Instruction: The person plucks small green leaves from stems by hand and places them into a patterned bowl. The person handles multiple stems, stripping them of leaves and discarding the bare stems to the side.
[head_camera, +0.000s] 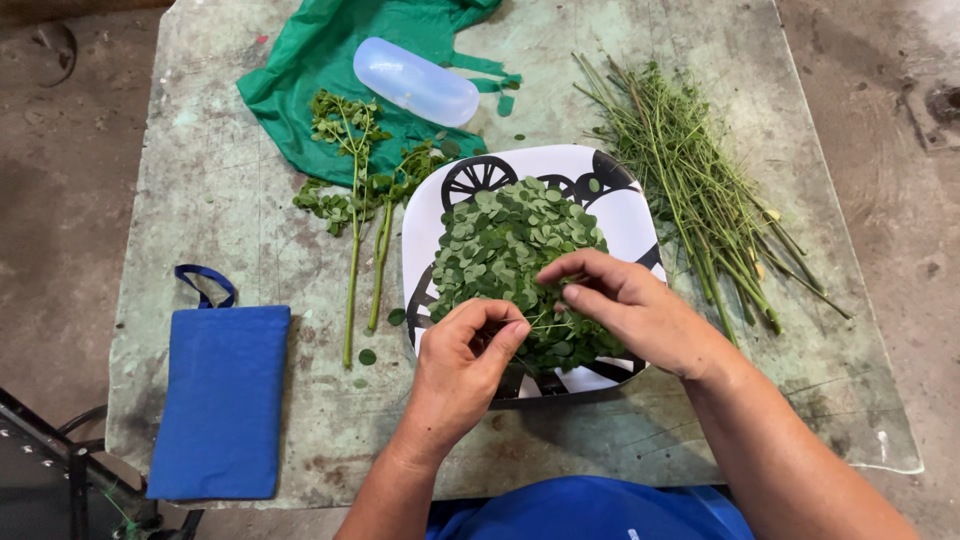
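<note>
Both hands met mid-frame: left hand (462, 360) and right hand (628, 305) each pinched shut on a thin sprig (545, 325) over the leaf pile (515, 255) on the plate (620, 215). Stripping seemed underway; bare stems (700, 190) lay right, leafy stalks (360, 190) left.

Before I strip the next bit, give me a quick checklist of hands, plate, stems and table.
1. Left hand pinches the thin sprig: ok.
2. Right hand grips the same sprig: ok.
3. Both hands above the plate: ok.
4. Leaf pile stays inside the plate's rim: ok.
5. Leafy stalks left beside the plate: ok.
6. Bare stems heaped apart: ok.
7. Leaves left on sprig: cannot tell.
</note>
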